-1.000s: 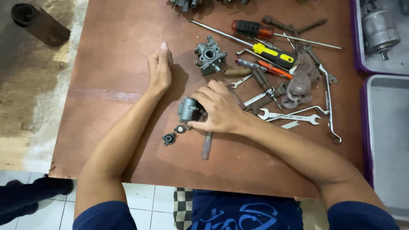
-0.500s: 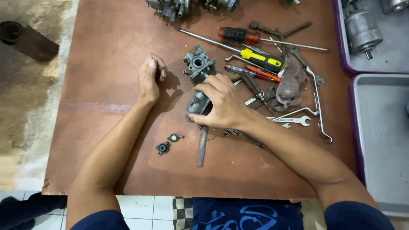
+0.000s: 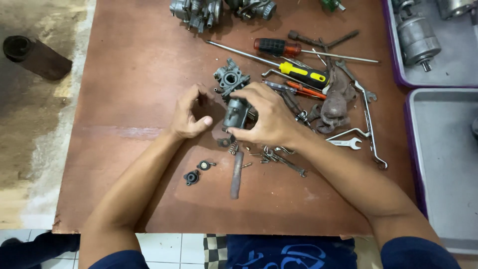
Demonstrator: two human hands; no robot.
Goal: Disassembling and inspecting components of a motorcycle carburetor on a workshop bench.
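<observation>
The person is sitting at a brown board table (image 3: 129,74) and is working with both bare hands near its middle; the right hand (image 3: 266,119) is closing its fingers around a small grey metal part (image 3: 235,113), a cup-shaped casting that looks like a piece of a carburettor, with the thumb low on the near side and the fingertips on the top edge, so the part is being pinched and not wrapped; it is standing just in front of a larger carburettor body (image 3: 230,79), very near to it, but I cannot tell if the two are touching. The left hand (image 3: 189,117) is resting just beside the part, its fingers half curled and loose, and it is holding nothing that I can see. I am judging that this part is stiff and rather heavy for its size, probably oily and a little slippery, with sharp corners and thin edges that could bend or chip if it is falling; the best place to take it is on the flat outer walls, not on the small fittings. A small spring (image 3: 232,146) and two small black round pieces (image 3: 198,171) are lying near the wrists and are light, so they are easy to knock away; a yellow-handled screwdriver (image 3: 303,74) and a spanner (image 3: 344,143) are lying farther to the right.
</observation>
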